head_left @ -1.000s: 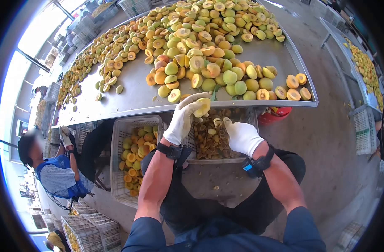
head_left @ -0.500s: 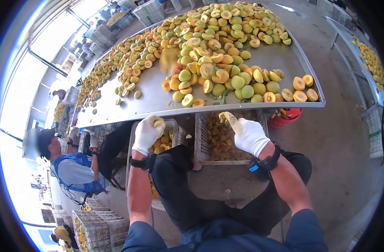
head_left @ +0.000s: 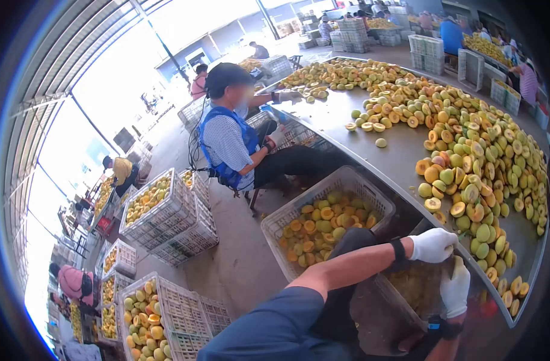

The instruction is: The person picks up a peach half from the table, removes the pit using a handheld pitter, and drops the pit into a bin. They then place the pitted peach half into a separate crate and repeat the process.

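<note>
My left hand [head_left: 432,245], in a white glove, is closed in front of the metal table's near edge. What its curled fingers hold is hidden from this side. Just below and to the right, my right hand [head_left: 455,290], also gloved, points up toward the left one with its fingers bent together. I cannot make out what is between them. Both hands are over a crate [head_left: 400,296] with brownish-yellow bits in it. Halved yellow-green stone fruit, like peaches [head_left: 482,233], lie heaped on the metal table [head_left: 401,171] beyond.
A grey crate [head_left: 275,240] of fruit halves stands left of my knee. A person in a blue vest [head_left: 230,141] sits along the table, a gloved hand by the fruit. Stacked full crates [head_left: 166,210] stand at left; another crate [head_left: 145,328] is nearer. More people work farther off.
The view has swung left, bringing the seated person and stacked crates toward the middle. My hands, apart before with a fruit piece in the left one, have come close together.
</note>
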{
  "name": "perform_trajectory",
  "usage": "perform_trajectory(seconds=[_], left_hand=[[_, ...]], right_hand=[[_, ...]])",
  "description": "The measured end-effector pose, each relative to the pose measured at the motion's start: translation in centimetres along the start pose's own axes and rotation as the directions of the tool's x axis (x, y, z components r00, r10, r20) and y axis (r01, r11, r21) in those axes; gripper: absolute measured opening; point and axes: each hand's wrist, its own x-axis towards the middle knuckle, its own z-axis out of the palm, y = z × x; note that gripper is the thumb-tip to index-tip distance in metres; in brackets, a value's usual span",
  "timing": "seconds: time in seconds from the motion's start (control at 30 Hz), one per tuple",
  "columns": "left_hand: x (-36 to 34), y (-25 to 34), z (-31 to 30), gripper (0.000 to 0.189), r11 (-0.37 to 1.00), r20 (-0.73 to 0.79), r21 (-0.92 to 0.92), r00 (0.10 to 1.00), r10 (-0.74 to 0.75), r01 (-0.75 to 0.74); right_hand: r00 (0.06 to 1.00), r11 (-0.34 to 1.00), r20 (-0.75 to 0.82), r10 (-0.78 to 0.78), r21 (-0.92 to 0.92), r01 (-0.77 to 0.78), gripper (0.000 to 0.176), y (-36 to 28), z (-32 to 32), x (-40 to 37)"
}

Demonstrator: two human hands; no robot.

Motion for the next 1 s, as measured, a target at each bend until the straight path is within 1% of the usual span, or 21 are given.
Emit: perform_trajectory(seconds=[0.03,0.07,0.1,0.13,0.17,0.23,0.27,0.3,0.33,0.37,0.4,0.43,0.5,0.53,0.57,0.63,0.73,0.8,0.83,0.9,1.0], left_hand=[[0.4,-0.1,0.4,0.016,0.999,0.032,-0.039,0.999,-0.010,0.011],[0.5,-0.2,0.8,0.014,0.999,-0.004,-0.036,1.000,-0.031,0.031],[0.3,0.0,0.7,0.014,0.999,-0.009,-0.032,0.999,-0.032,0.032],[0.2,0.3,0.7,0.015,0.985,0.051,0.156,0.995,-0.088,0.080],[0.0,0.6,0.7,0.017,0.933,0.099,0.341,0.983,-0.155,0.113],[-0.3,0.6,1.0,0.023,0.903,0.087,0.412,0.981,-0.173,0.122],[-0.4,0.6,1.2,0.027,0.876,0.104,0.442,0.960,-0.262,0.191],[-0.5,0.8,1.3,0.030,0.845,0.122,0.470,0.930,-0.348,0.254],[-0.6,0.9,0.9,0.038,0.835,0.157,0.482,0.910,-0.383,0.268],[-0.5,-0.1,0.9,0.039,0.855,0.158,0.473,0.934,-0.321,0.214],[-0.5,0.5,-0.4,0.039,0.874,0.122,0.448,0.956,-0.268,0.188],[-0.2,-0.1,-0.9,0.037,0.870,0.025,0.461,0.978,-0.208,0.174],[1.1,-1.1,-2.9,0.031,0.853,-0.090,0.462,0.970,-0.226,0.241],[2.0,-2.5,-3.5,0.026,0.817,-0.190,0.513,0.963,-0.191,0.263],[2.7,-3.9,-4.6,0.023,0.808,-0.215,0.530,0.962,-0.166,0.258],[4.2,-7.3,-5.8,0.025,0.776,-0.302,0.532,0.932,-0.200,0.339],[5.5,-10.4,-6.1,0.026,0.783,-0.309,0.494,0.918,-0.248,0.378],[6.2,-11.0,-5.9,0.033,0.748,-0.239,0.378,0.838,-0.490,0.545],[6.5,-10.8,-5.5,0.033,0.751,-0.231,0.377,0.840,-0.491,0.542],[7.1,-10.0,-4.9,0.043,0.558,-0.145,0.586,0.753,-0.642,0.588],[7.8,-8.8,-4.7,0.045,0.563,-0.086,0.605,0.749,-0.657,0.564]], right_hand=[[1.000,1.000,-0.019,-0.024,0.007,0.024,0.032,0.4,0.1,0.0],[0.999,0.999,-0.015,-0.031,0.008,0.031,0.032,0.5,0.1,0.0],[0.999,0.997,-0.002,-0.046,-0.060,0.046,0.030,0.5,0.1,0.0],[0.998,0.990,0.009,-0.061,-0.127,0.062,0.028,0.4,0.1,0.0],[0.998,0.990,0.006,-0.069,-0.124,0.069,0.028,0.2,0.2,-0.1],[0.985,0.925,0.116,0.127,-0.373,-0.076,0.023,0.0,0.5,-0.5],[0.979,0.887,0.121,0.163,-0.452,-0.092,0.021,0.8,1.0,-0.7],[0.979,0.885,0.115,0.168,-0.455,-0.099,0.021,1.3,1.0,-0.5],[0.969,0.864,0.158,0.188,-0.497,-0.087,0.022,1.9,0.9,-0.7],[0.954,0.837,0.200,0.225,-0.540,-0.085,0.024,2.5,0.7,-1.3],[0.967,0.856,0.148,0.208,-0.506,-0.106,0.026,2.3,0.5,-1.5],[0.944,0.861,0.175,0.281,-0.480,-0.167,0.032,2.3,0.2,-1.2],[0.962,0.877,0.127,0.241,-0.453,-0.160,0.027,1.9,-0.2,-1.5],[0.947,0.862,0.145,0.287,-0.471,-0.190,0.024,1.1,-0.5,-1.5],[0.932,0.857,0.187,0.310,-0.480,-0.188,0.022,0.4,-0.9,-1.2],[0.922,0.851,0.215,0.321,-0.493,-0.182,0.018,-0.4,-1.4,-1.1],[0.903,0.852,0.244,0.353,-0.483,-0.203,0.020,-0.7,-1.8,-0.8],[0.899,0.852,0.241,0.365,-0.477,-0.217,0.020,-1.0,-2.0,-0.4],[0.898,0.856,0.246,0.364,-0.468,-0.219,0.020,-1.1,-2.0,-0.3],[0.897,0.857,0.242,0.370,-0.461,-0.230,0.021,-1.1,-1.9,0.0],[0.890,0.858,0.266,0.370,-0.465,-0.217,0.022,-1.0,-1.6,0.2]])
